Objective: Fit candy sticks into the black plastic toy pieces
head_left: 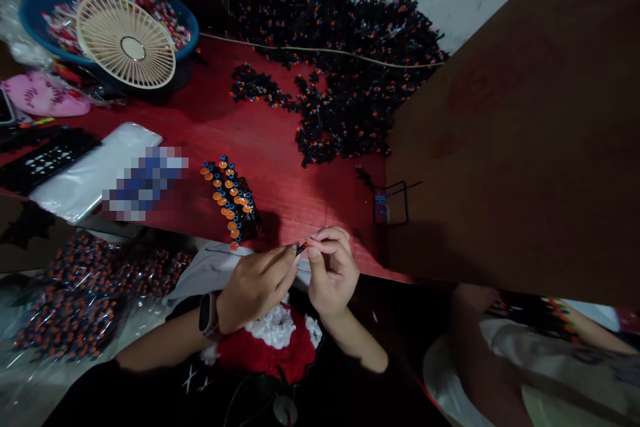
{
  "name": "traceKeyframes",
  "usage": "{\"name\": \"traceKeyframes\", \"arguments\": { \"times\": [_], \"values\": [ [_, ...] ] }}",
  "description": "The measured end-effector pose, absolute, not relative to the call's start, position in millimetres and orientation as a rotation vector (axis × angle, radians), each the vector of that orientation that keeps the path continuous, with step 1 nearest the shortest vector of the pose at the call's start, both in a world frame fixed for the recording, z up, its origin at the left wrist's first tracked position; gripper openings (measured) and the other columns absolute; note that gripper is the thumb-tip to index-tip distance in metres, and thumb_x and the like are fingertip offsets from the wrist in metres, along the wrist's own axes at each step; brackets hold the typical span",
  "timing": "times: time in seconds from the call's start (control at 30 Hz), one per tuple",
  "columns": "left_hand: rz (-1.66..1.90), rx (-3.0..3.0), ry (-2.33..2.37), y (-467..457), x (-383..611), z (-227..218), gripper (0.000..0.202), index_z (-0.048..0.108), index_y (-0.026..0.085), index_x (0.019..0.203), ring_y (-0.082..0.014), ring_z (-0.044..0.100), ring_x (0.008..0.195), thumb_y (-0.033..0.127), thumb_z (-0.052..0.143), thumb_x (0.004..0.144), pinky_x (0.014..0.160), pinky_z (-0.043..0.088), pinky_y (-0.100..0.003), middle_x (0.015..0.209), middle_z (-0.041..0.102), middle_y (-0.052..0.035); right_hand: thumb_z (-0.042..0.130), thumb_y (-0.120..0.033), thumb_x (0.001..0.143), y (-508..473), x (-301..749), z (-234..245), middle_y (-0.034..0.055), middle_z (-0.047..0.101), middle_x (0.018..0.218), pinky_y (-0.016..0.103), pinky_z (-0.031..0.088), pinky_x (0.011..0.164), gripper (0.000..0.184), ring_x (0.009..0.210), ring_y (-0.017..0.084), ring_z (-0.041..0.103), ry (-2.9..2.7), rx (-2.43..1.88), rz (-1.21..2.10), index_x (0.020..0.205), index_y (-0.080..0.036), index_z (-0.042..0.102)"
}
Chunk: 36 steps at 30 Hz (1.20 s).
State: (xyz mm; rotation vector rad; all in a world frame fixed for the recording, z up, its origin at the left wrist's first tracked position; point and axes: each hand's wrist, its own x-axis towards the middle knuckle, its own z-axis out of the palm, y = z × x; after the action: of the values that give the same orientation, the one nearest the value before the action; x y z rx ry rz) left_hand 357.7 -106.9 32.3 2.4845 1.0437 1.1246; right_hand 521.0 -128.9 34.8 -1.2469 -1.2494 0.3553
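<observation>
Near edge of red table [300, 200]: small black-and-orange piece [301, 249] pinched between fingertips of left hand [257, 287] and right hand [333, 272]; beaded orange-disc strip [230, 200] just beside; black heap [345, 60] beyond; brown board [510, 127] blocking table's right side, wire rack [391, 203] at its edge.

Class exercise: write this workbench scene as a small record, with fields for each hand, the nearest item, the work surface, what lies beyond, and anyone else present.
left hand: pinches small black piece; smartwatch on wrist
right hand: pinches same piece
nearest item: orange discs on black strands
surface: red table
beyond: heap of black pieces; cream desk fan lying on blue basin
others: co-worker, lower right
</observation>
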Motion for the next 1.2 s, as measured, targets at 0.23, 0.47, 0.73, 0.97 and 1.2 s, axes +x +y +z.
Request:
{"name": "traceKeyframes", "arguments": {
  "times": [0.23, 0.47, 0.73, 0.97, 1.2],
  "values": [
    [1.121, 2.394, 0.985, -108, 356, 32, 0.029, 0.084, 0.018, 0.128, -0.0211, 0.088, 0.097, 0.018, 0.062, 0.110, 0.090, 0.072, -0.026, 0.113, 0.090, -0.0118, 0.070, -0.029, 0.106, -127, 518, 33, 0.0051, 0.068, 0.096, 0.051, 0.054, 0.092, 0.012, 0.097, 0.027, 0.066, -1.262, -1.261, 0.340, 0.098, -0.030, 0.079],
    [1.139, 2.375, 1.032, -110, 354, 30, 0.027, 0.083, 0.018, 0.127, -0.0206, 0.088, 0.090, 0.018, 0.063, 0.109, 0.083, 0.072, -0.026, 0.109, 0.090, -0.0107, 0.067, -0.028, 0.107, -132, 519, 27, 0.0050, 0.068, 0.097, 0.054, 0.056, 0.093, 0.016, 0.097, 0.028, 0.067, -1.355, -1.243, 0.298, 0.106, -0.033, 0.081],
    [1.273, 2.226, 1.193, -109, 349, 37, 0.020, 0.080, 0.023, 0.121, -0.0199, 0.087, 0.097, 0.022, 0.063, 0.109, 0.091, 0.072, -0.030, 0.110, 0.090, -0.0073, 0.068, -0.042, 0.103, -136, 536, 0, 0.0096, 0.069, 0.122, 0.043, 0.062, 0.088, 0.034, 0.106, 0.028, 0.070, -1.184, -1.214, 0.616, 0.134, -0.032, 0.077],
    [1.379, 2.327, 0.964, -111, 346, 25, 0.014, 0.073, 0.022, 0.113, -0.0216, 0.087, 0.099, 0.014, 0.069, 0.102, 0.089, 0.072, -0.030, 0.108, 0.088, -0.0096, 0.082, -0.039, 0.091, -146, 505, -21, 0.0012, 0.070, 0.083, 0.033, 0.060, 0.066, 0.013, 0.073, 0.022, 0.066, -1.353, -1.173, 0.955, 0.090, -0.027, 0.075],
    [1.377, 2.451, 0.927, -108, 328, 22, 0.031, 0.070, 0.019, 0.126, -0.0234, 0.086, 0.111, 0.004, 0.073, 0.099, 0.098, 0.071, -0.032, 0.119, 0.087, -0.0131, 0.079, -0.034, 0.098, -110, 510, -36, 0.0076, 0.083, 0.111, 0.039, 0.067, 0.093, 0.024, 0.101, 0.026, 0.080, -1.439, -1.239, 0.833, 0.121, -0.027, 0.081]
  ]
}}
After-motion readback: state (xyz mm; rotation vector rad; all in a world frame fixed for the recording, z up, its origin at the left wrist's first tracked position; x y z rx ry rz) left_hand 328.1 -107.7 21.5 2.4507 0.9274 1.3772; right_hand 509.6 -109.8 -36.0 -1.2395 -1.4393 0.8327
